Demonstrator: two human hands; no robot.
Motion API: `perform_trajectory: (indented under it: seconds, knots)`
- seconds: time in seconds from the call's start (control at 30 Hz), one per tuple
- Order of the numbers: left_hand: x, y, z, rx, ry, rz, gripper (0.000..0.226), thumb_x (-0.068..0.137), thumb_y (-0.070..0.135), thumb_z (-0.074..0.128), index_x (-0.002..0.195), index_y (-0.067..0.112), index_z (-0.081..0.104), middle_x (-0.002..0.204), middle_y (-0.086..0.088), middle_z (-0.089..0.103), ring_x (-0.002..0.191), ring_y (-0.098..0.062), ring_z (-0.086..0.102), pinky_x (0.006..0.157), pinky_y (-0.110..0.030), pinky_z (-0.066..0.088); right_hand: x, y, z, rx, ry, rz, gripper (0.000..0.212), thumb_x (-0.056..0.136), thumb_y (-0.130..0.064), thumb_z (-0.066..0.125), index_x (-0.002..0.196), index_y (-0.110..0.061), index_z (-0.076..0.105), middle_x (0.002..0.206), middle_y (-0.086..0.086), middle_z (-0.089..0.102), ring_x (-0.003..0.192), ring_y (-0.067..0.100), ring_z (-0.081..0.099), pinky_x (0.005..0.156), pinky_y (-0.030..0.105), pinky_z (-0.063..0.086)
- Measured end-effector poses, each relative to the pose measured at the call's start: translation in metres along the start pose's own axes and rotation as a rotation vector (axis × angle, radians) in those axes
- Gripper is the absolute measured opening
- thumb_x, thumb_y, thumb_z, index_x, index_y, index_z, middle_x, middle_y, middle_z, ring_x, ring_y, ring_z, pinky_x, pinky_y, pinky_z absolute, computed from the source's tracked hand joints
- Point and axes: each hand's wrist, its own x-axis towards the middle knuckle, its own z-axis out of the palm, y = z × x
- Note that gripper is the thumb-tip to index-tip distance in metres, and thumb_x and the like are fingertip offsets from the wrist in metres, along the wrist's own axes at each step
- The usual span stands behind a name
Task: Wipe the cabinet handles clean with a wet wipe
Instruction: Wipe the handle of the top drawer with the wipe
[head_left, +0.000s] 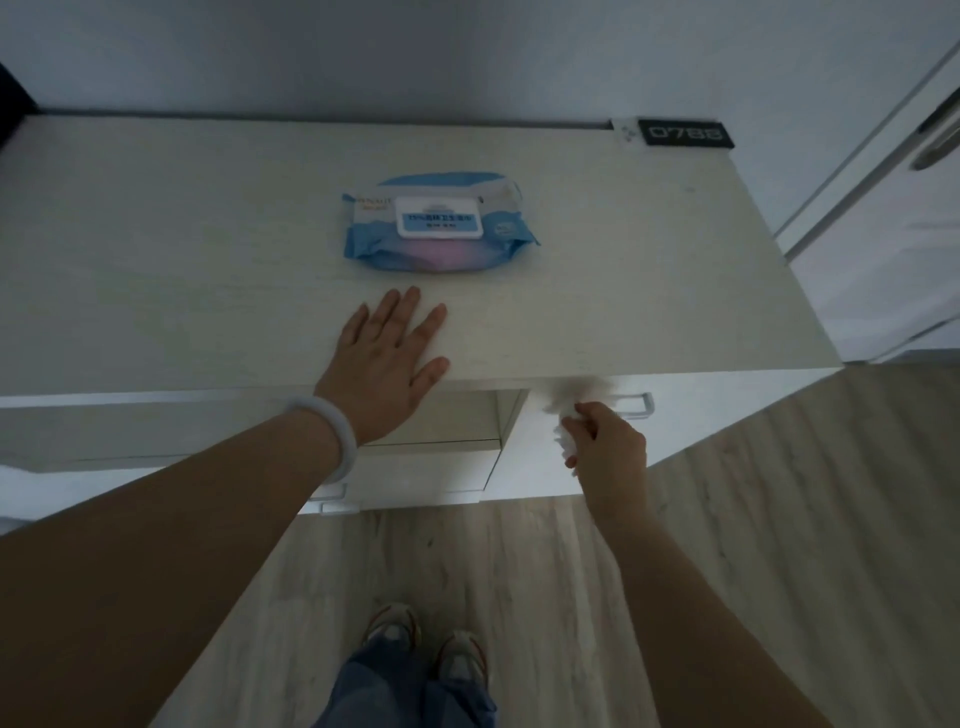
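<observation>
Handle (636, 406) gets rubbed by the wipe (563, 439) in the right hand's (608, 447) pinching grip — the loose wad may slip off; left hand (387, 364) rests flat on the counter (208, 260).

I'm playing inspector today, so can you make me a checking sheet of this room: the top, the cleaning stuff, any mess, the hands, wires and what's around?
Surface: pale cabinet top, lit dimly.
Job's things: wet wipe bunched and blurred at the handle of the right-side front; blue wipes pack lies flat on the top, lid closed; a lower handle shows below the left arm.
Clutter: dark number plate at the back right corner.
Hands: left hand lies flat on the top's front edge, a pale bangle on its wrist; right hand grips the wipe.
Cables: nothing seen.
Surroundings: wood-look floor, white door with a lever at right, the person's shoes below.
</observation>
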Motion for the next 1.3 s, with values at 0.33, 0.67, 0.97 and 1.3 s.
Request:
perform_trajectory:
  seconds: [0.33, 0.67, 0.97, 1.3]
  knots:
    - [-0.001, 0.001, 0.002, 0.013, 0.020, -0.003, 0.076, 0.091, 0.061, 0.003, 0.156, 0.026, 0.020, 0.164, -0.009, 0.015, 0.151, -0.027, 0.014, 0.121, -0.045, 0.009, -0.003, 0.008, 0.005, -0.147, -0.028, -0.076, 0.010, 0.097, -0.015, 0.049, 0.100, -0.019, 0.058, 0.067, 0.001, 0.065, 0.057, 0.016, 0.063, 0.052, 0.031, 0.054]
    - [-0.001, 0.001, 0.003, 0.014, 0.035, -0.005, 0.073, 0.093, 0.059, 0.008, 0.155, 0.023, 0.025, 0.162, -0.011, 0.021, 0.149, -0.029, 0.020, 0.120, -0.048, 0.014, 0.011, 0.032, -0.021, -0.272, 0.005, -0.080, 0.019, 0.097, -0.017, 0.052, 0.116, -0.014, 0.057, 0.078, 0.008, 0.071, 0.069, 0.025, 0.069, 0.061, 0.034, 0.056]
    - [0.000, 0.001, 0.003, 0.013, 0.029, -0.011, 0.076, 0.090, 0.061, 0.004, 0.155, 0.025, 0.021, 0.163, -0.009, 0.017, 0.150, -0.027, 0.016, 0.121, -0.046, 0.011, 0.023, 0.036, -0.038, -0.288, 0.048, -0.045, 0.012, 0.099, -0.020, 0.051, 0.101, -0.009, 0.055, 0.078, 0.009, 0.069, 0.069, 0.028, 0.068, 0.059, 0.035, 0.053]
    - [0.000, 0.001, 0.002, 0.008, 0.030, -0.007, 0.077, 0.090, 0.062, 0.004, 0.156, 0.025, 0.020, 0.163, -0.009, 0.016, 0.151, -0.027, 0.015, 0.121, -0.045, 0.010, 0.016, 0.036, -0.033, -0.092, -0.070, -0.082, 0.010, 0.097, -0.022, 0.054, 0.104, -0.015, 0.053, 0.072, 0.002, 0.067, 0.056, 0.015, 0.064, 0.049, 0.026, 0.050]
